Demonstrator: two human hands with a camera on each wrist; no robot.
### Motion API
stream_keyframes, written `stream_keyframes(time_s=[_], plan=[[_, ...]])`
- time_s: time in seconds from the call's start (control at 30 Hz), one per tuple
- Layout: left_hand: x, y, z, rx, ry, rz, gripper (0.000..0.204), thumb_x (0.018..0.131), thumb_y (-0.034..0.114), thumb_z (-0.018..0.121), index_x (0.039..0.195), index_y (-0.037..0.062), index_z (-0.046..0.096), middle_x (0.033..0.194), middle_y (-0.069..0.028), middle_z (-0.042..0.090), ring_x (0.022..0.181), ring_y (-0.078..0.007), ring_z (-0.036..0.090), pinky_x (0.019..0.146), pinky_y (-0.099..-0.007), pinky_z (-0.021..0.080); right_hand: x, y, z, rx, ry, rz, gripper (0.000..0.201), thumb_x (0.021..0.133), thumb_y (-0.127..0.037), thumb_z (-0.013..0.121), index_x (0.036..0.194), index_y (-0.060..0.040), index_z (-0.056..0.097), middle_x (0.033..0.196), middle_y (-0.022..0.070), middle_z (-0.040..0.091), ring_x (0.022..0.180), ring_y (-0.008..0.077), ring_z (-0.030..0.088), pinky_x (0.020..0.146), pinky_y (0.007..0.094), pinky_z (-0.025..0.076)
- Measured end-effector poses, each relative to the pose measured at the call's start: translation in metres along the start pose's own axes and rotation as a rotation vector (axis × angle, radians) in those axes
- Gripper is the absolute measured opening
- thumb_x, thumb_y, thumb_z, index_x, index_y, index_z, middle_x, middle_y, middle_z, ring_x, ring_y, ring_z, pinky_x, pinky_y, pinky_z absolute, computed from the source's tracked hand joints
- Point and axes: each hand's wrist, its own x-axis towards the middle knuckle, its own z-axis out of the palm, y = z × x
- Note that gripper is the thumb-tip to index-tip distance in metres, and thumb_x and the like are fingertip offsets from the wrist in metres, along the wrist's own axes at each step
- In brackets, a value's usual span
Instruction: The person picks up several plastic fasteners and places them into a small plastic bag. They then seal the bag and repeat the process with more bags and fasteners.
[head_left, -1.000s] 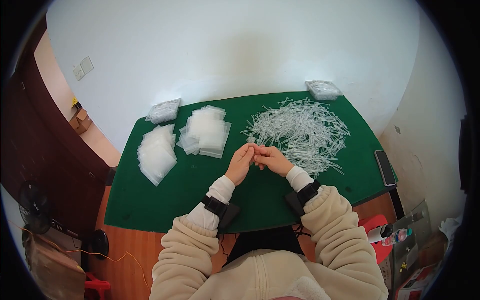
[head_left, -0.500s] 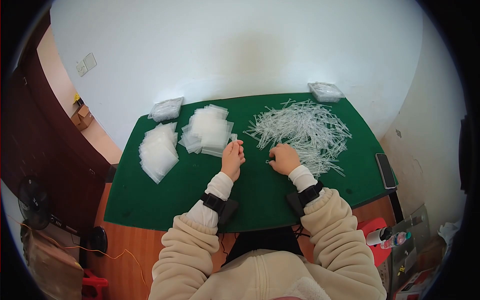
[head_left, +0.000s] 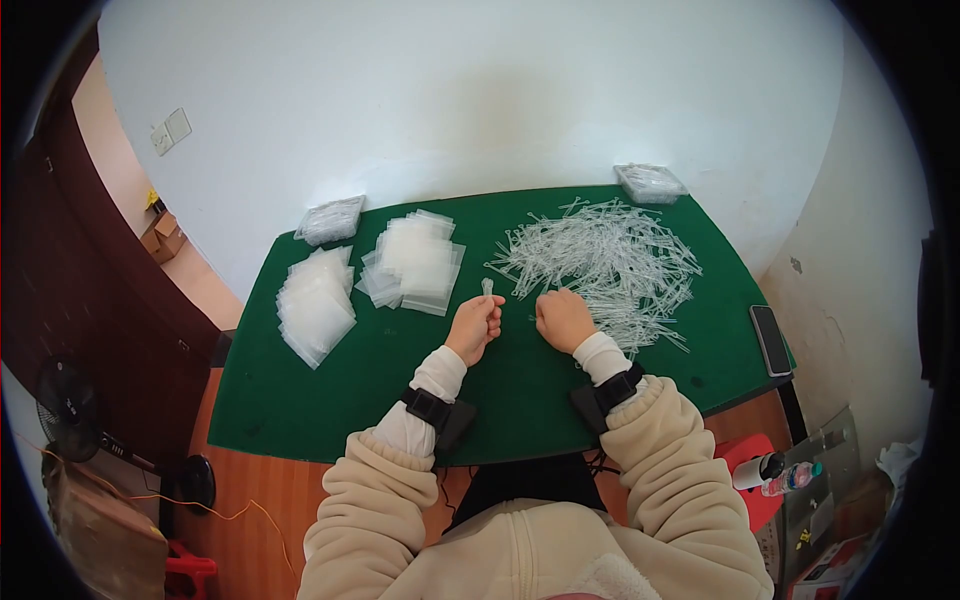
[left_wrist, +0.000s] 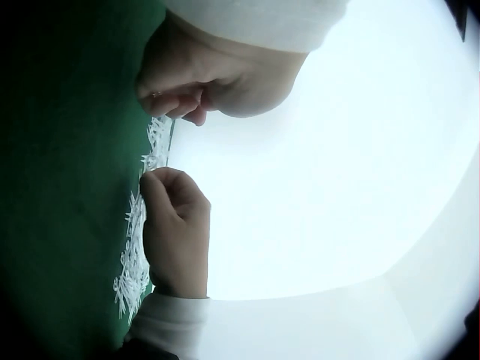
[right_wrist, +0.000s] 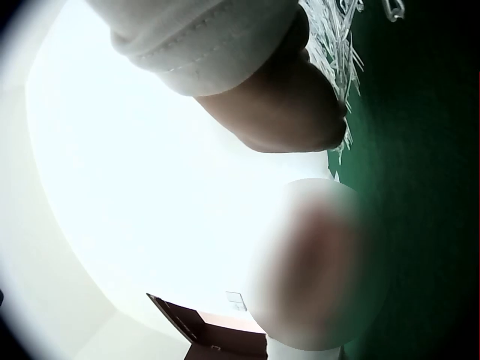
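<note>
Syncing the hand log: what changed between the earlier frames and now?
The hands have parted: the left hand went left, then slightly back right, clear sticks pinched in its fingers; the right hand went right, and whether it holds anything can't be told. The bag stacks, stick pile and phone stayed put.

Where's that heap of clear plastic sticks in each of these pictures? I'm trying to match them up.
Head: the heap of clear plastic sticks is right of centre, just beyond the right hand.
Left wrist: a narrow strip left of centre, partly behind the right hand.
Right wrist: at the top, right of centre, partly cut off by the frame.
Shared landmark: the green tabletop, lying at the left in the left wrist view and at the right in the right wrist view.
</note>
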Motion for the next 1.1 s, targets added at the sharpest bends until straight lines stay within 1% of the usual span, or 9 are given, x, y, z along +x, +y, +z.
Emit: stream_keyframes(time_s=[0.07,0.17,0.2,0.3,0.47,0.57,0.7,0.83,1.1], plan=[[0.001,-0.002,0.000,0.021,-0.012,0.011,0.016,0.090,0.015,0.039,0.093,0.0025,0.049,0.067,0.0013,0.043,0.052,-0.0063,0.037,0.046,-0.0200,0.033,0.003,-0.002,-0.002,0.046,0.045,-0.019,0.006,0.071,-0.012,0.056,0.073,-0.0075,0.058,0.074,0.0103,0.059,0.072,0.0273,0.056,0.064,0.0375,0.044],[0.001,-0.003,-0.001,0.067,-0.039,0.024,0.018,0.092,0.017,0.038,0.094,0.0028,0.049,0.069,0.0010,0.046,0.056,-0.0073,0.041,0.051,-0.0206,0.038,0.007,-0.016,-0.023,0.566,0.033,0.092,0.007,0.074,-0.008,0.053,0.080,-0.0040,0.056,0.073,0.0107,0.058,0.068,0.0283,0.055,0.062,0.0347,0.044],[0.000,-0.005,-0.001,0.067,-0.038,0.023,0.018,0.092,0.017,0.038,0.094,0.0028,0.049,0.069,0.0010,0.046,0.056,-0.0073,0.041,0.051,-0.0206,0.038,0.007,-0.018,-0.021,0.566,0.032,0.093,0.007,0.074,-0.008,0.053,0.080,-0.0040,0.056,0.073,0.0107,0.058,0.068,0.0283,0.055,0.062,0.0347,0.044],[-0.002,-0.007,0.002,0.139,-0.114,-0.001,0.020,0.093,0.019,0.037,0.096,0.0032,0.050,0.075,-0.0008,0.051,0.062,-0.0093,0.047,0.059,-0.0222,0.042,0.005,-0.022,-0.016,0.796,0.000,0.101,0.013,0.076,-0.004,0.051,0.089,-0.0032,0.054,0.070,0.0090,0.055,0.066,0.0224,0.055,0.060,0.0301,0.043],[-0.005,-0.005,0.005,0.281,-0.091,0.019,0.021,0.093,0.020,0.037,0.098,0.0038,0.049,0.082,-0.0040,0.055,0.072,-0.0127,0.054,0.067,-0.0256,0.045,0.008,-0.020,-0.015,0.925,0.027,0.070,0.017,0.078,-0.004,0.051,0.095,-0.0033,0.052,0.070,0.0045,0.054,0.066,0.0141,0.054,0.060,0.0267,0.043],[-0.007,-0.006,0.009,0.261,-0.249,-0.095,0.024,0.091,0.022,0.044,0.102,0.0020,0.050,0.090,-0.0074,0.056,0.080,-0.0162,0.056,0.075,-0.0284,0.046,0.007,-0.021,-0.012,1.288,-0.001,0.188,0.014,0.079,-0.004,0.052,0.092,-0.0030,0.053,0.072,0.0004,0.054,0.066,0.0073,0.051,0.061,0.0231,0.043],[-0.015,-0.002,0.018,0.174,-0.374,-0.145,0.026,0.091,0.021,0.043,0.105,0.0002,0.048,0.090,-0.0081,0.056,0.081,-0.0174,0.056,0.076,-0.0298,0.046,0.008,-0.014,-0.012,1.393,0.071,0.313,0.011,0.079,-0.005,0.055,0.090,-0.0029,0.054,0.075,-0.0015,0.055,0.065,0.0053,0.050,0.061,0.0200,0.042],[-0.010,-0.002,0.010,0.088,-0.426,-0.158,0.027,0.091,0.020,0.043,0.108,-0.0006,0.046,0.091,-0.0082,0.056,0.082,-0.0176,0.056,0.076,-0.0305,0.046,0.011,-0.011,-0.005,1.272,0.204,0.290,0.011,0.078,-0.006,0.057,0.089,-0.0028,0.056,0.075,-0.0014,0.055,0.064,0.0040,0.050,0.059,0.0185,0.042],[-0.013,0.000,0.012,0.017,-0.519,-0.192,0.025,0.091,0.020,0.042,0.108,0.0006,0.047,0.091,-0.0071,0.056,0.079,-0.0164,0.056,0.076,-0.0305,0.046,0.010,-0.010,-0.004,1.253,0.183,0.263,0.015,0.077,-0.007,0.060,0.091,-0.0023,0.060,0.077,0.0007,0.060,0.063,0.0051,0.051,0.059,0.0192,0.043]])
